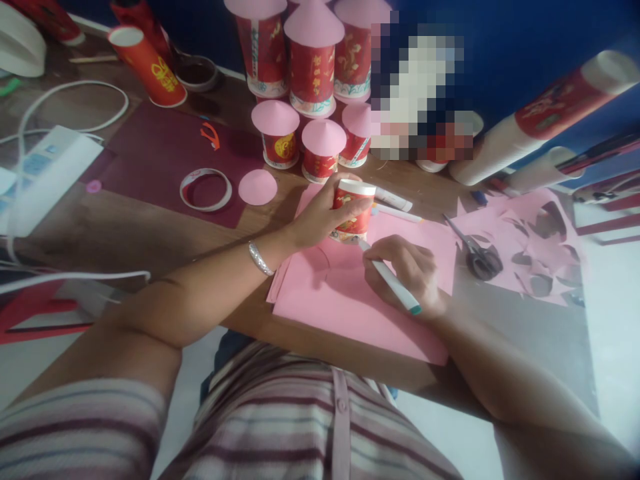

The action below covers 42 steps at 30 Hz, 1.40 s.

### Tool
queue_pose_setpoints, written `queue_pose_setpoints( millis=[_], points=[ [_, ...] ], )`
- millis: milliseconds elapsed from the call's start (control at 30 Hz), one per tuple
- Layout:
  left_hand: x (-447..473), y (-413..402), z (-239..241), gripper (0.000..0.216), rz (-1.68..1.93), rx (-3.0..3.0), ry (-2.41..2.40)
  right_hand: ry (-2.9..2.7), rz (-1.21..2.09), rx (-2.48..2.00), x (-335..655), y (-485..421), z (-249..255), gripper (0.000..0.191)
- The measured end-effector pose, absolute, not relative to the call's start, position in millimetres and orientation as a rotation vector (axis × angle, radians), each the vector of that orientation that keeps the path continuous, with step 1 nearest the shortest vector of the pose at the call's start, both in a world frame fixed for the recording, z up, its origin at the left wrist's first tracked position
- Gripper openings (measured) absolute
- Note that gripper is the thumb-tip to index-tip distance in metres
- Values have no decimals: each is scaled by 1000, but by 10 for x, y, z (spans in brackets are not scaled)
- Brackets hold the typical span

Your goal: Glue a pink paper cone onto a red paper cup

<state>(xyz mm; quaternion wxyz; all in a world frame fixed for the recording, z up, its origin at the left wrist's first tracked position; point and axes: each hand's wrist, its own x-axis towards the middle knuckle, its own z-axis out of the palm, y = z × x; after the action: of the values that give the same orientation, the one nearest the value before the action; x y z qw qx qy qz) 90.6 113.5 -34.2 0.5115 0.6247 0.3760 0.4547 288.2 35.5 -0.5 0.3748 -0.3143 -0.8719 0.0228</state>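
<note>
My left hand [320,217] is wrapped around a red paper cup [351,200] with gold print and a white rim, held over pink paper sheets [320,303]. In my right hand [403,273] is a white marker [397,287] with a green end. Its tip points at the decorated white band along the cup's lower edge; I cannot tell whether it touches. Just beyond the cup lie another white marker [395,199] and a thin pen [400,213]. Red cups with pink paper cones on top [316,73] are stacked behind.
Black scissors [483,260] lie beside cut-up pink scraps [543,233] on the right. A pink paper disc [257,187], a tape-like ring [206,189] and small orange scissors [210,135] are left of the cup. A power strip [57,180] with white cables sits far left.
</note>
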Motion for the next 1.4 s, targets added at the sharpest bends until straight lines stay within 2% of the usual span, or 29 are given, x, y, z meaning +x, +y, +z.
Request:
queue_pose_setpoints(
  millis=[433,767,1400],
  points=[
    [912,1121,-315,49,1078,1482,921,-2262,62,-819,2888,328,8,17],
    [912,1106,-284,42,1097,1482,931,-2256,40,-803,2846,323,22,20],
    [901,1114,-303,53,1054,1513,957,-2284,70,-831,2875,302,26,17]
  ],
)
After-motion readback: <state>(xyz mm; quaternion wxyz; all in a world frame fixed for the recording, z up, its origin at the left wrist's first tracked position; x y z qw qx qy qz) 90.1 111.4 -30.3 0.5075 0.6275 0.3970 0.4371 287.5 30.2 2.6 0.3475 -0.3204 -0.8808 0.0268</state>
